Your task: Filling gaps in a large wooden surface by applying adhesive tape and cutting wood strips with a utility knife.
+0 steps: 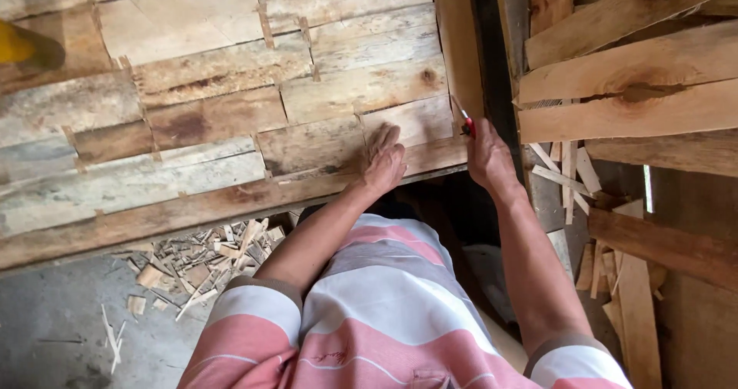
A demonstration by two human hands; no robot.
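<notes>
Left hand (pixel 383 161) flat on wooden panel (pixel 231 104); right hand (pixel 487 157) gripping red-handled tool (pixel 466 122).

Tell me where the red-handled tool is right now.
In the head view, the red-handled tool is in the right hand, right of centre, at the wooden panel's right edge, beside the left hand.

packages: none | labels: none | signs: none | screens: none

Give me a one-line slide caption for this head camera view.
Left hand flat on a patchwork wooden panel while the right hand holds a red-tipped pencil at its edge.
</notes>
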